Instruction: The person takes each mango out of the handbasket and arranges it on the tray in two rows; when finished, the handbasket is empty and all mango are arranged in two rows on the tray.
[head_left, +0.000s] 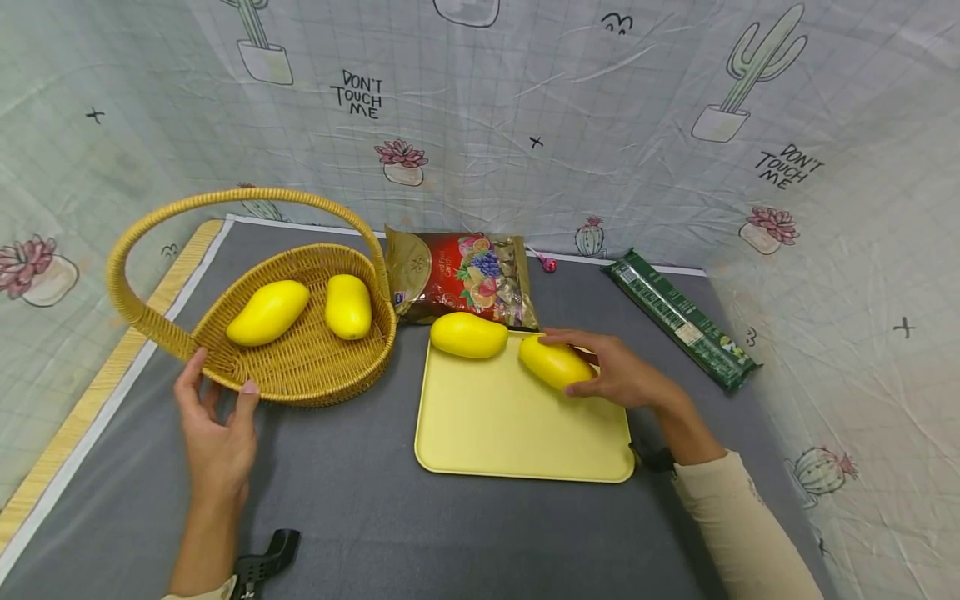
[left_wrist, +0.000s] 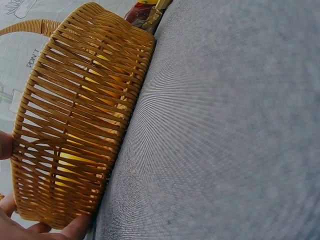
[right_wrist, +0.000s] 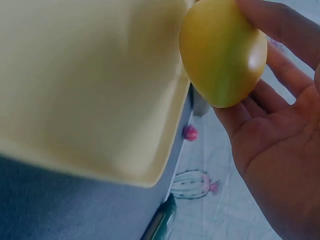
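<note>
My left hand holds the near left rim of a yellow wicker basket, its thumb at the rim and its fingertips by the handle's base. In the left wrist view the fingers touch the end of the basket's woven side. Two yellow mangoes lie inside, one at left and one at right. My right hand grips another mango between thumb and fingers, over the far right part of a pale yellow tray. A further mango rests at the tray's far left corner.
Behind the tray lies a red and gold candy bag, with a small pink lollipop beside it. A long green packet lies at the right. Printed cloth hangs behind the grey table cover.
</note>
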